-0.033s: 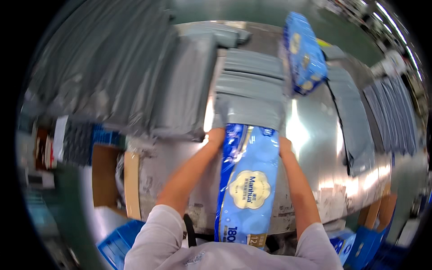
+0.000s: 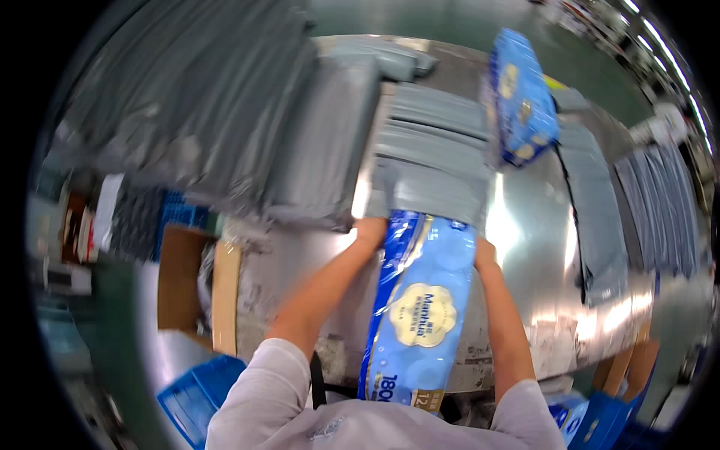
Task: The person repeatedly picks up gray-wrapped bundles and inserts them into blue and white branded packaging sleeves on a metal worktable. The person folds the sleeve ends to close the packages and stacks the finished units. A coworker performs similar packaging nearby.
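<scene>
A long blue plastic-wrapped pack of paper rolls [image 2: 401, 360] lies lengthwise before me, its near end against my body. Its far end sits inside the mouth of a grey plastic mailing bag [image 2: 435, 187], which stretches away in wrinkled folds. My left hand [image 2: 371, 231] is closed at the left edge of the bag's mouth, and my right hand [image 2: 485, 253] at the right edge, lower beside the pack. The bag and pack partly hide the fingers of both hands. Another blue pack [image 2: 523, 101] stands at the far right, outside the bag.
Filled grey bags [image 2: 187, 112] are piled at the left. More grey bags [image 2: 592, 210] lie to the right on the metal table [image 2: 517, 232]. Below the table's left edge are a cardboard box [image 2: 180, 289] and a blue crate [image 2: 202, 394]; another blue bin [image 2: 611, 412] stands at lower right.
The whole view has shifted a little, so the table and bags appear slightly further right. Both hands keep their places at the bag's mouth, and the pack leans slightly more.
</scene>
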A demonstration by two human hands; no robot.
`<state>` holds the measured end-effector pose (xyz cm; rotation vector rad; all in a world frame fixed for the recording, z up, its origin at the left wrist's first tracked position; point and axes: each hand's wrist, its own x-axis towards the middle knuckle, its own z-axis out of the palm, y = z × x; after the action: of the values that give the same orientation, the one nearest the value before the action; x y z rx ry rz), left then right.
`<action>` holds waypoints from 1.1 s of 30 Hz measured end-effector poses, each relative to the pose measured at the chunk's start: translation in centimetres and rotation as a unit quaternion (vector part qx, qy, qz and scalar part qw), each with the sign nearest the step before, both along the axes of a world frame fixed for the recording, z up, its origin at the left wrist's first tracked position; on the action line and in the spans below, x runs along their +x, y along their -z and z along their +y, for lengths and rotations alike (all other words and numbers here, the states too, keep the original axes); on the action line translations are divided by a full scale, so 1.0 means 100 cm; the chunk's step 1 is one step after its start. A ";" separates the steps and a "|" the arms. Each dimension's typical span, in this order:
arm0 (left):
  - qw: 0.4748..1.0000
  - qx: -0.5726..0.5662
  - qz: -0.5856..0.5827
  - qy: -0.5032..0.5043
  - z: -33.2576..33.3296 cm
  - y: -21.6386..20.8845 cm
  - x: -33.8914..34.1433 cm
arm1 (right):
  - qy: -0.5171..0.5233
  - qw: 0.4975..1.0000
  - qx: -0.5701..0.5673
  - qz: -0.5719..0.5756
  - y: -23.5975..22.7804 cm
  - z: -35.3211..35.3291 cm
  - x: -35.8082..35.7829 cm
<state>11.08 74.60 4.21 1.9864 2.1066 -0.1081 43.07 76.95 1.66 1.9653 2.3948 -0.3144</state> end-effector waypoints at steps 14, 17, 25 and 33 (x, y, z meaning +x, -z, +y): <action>0.933 -0.236 -0.129 0.239 -0.386 -0.014 -0.013 | -0.036 0.921 -0.388 -0.004 0.030 -0.423 0.065; 0.911 -0.333 -0.164 0.179 -0.371 -0.023 -0.013 | -0.138 0.909 -0.393 0.000 -0.015 -0.390 0.034; 0.946 -0.248 -0.198 0.057 -0.273 -0.066 -0.046 | 0.144 0.910 -0.249 0.297 -0.051 -0.328 0.006; 0.954 -0.209 -0.213 0.022 -0.357 -0.062 -0.079 | 0.176 0.904 -0.246 0.303 -0.037 -0.392 0.020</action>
<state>3.17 38.85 10.39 1.6294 1.6105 -0.1107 45.04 37.79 5.41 2.2303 1.8694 -1.5725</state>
